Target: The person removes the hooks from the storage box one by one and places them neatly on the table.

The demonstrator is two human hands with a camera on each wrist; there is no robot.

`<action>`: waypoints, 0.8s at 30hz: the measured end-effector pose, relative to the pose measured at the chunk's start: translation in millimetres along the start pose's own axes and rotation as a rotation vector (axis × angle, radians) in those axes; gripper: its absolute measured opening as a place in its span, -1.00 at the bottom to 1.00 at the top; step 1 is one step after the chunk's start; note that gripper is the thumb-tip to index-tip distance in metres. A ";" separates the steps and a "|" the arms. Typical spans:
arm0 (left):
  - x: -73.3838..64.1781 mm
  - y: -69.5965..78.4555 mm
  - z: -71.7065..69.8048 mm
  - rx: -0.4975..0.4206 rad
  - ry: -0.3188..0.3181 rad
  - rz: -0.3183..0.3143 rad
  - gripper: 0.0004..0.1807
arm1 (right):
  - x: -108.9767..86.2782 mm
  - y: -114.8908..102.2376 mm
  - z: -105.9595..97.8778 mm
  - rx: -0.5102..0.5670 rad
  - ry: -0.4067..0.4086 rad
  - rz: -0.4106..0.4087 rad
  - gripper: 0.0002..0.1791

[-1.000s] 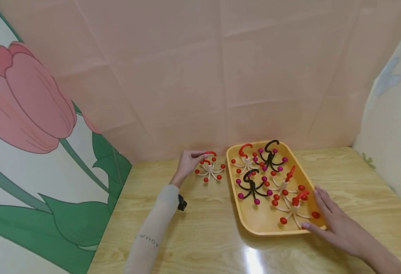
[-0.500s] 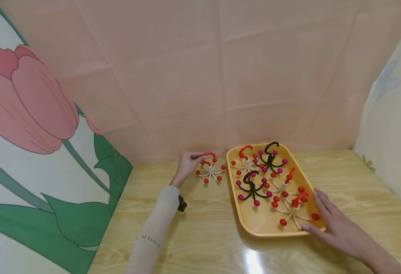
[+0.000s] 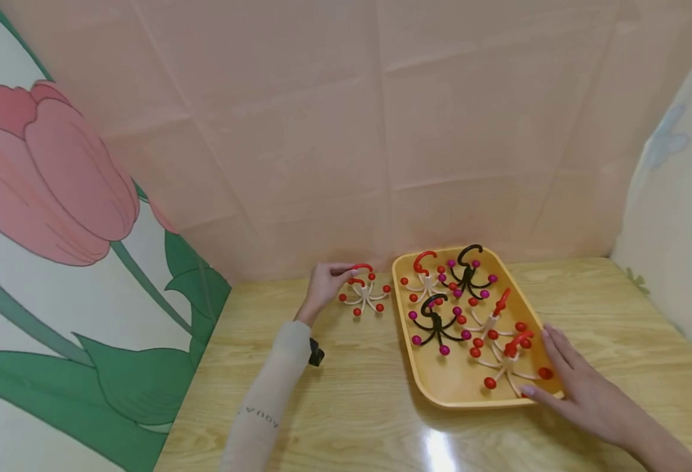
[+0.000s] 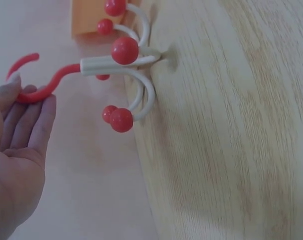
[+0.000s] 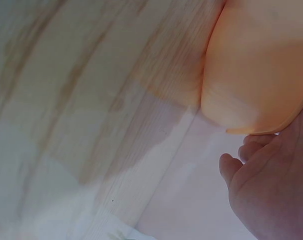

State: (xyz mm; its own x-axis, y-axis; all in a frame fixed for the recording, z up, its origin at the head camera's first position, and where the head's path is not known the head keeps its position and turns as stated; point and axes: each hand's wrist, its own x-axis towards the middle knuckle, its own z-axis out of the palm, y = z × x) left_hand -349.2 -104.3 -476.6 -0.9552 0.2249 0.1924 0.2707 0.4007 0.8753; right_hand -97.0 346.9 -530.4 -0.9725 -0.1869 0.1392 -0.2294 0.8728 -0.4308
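My left hand (image 3: 325, 286) pinches the red hook top of a white claw hook hanger (image 3: 364, 294) between thumb and fingers. The hanger stands upright on the wooden table, left of the tray; its several curved white arms end in red balls. In the left wrist view this hook hanger (image 4: 106, 65) appears sideways, its base right at the wood. At the near right corner of the yellow tray (image 3: 440, 397), my right hand (image 3: 588, 393) holds the rim, thumb over the edge and fingers along the outside. The right wrist view shows its fingertips (image 5: 229, 167) beside the tray wall.
Inside the tray lie several more hook hangers, including a black one (image 3: 437, 321) with magenta balls and a white one (image 3: 506, 360) with red balls. A pink cloth wall (image 3: 298, 164) rises behind the table (image 3: 346, 393). A tulip-print panel (image 3: 74, 183) flanks the left.
Both hands keep their places on the hanger and the tray. The head view has shifted slightly.
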 end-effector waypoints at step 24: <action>-19.4 68.6 1.8 0.319 -0.096 0.235 -0.37 | -0.2 0.0 0.1 -0.006 -0.026 0.014 0.21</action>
State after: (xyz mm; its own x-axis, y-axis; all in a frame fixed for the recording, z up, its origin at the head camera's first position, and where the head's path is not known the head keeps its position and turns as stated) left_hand -311.8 -79.6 -421.0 -0.8514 0.4193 0.3151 0.5183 0.5806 0.6279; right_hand -96.9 346.8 -530.4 -0.9764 -0.1860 0.1095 -0.2152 0.8780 -0.4276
